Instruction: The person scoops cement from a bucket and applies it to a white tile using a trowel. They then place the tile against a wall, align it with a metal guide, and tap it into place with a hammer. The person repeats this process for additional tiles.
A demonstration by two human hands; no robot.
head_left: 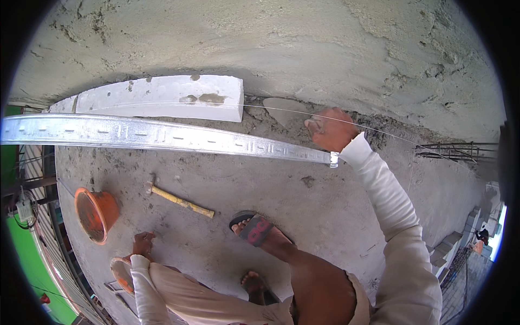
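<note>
The right hand [331, 129], fingers curled, grasp unclear, is near the end of a long silver metal channel [179, 136], right of a white rectangular block [162, 96]; the left hand [143, 245], fingers released, is near an orange plastic bucket [110, 210].

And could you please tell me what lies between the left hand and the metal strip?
In the head view, a hammer lies on the floor between the left hand and metal strip.
</note>
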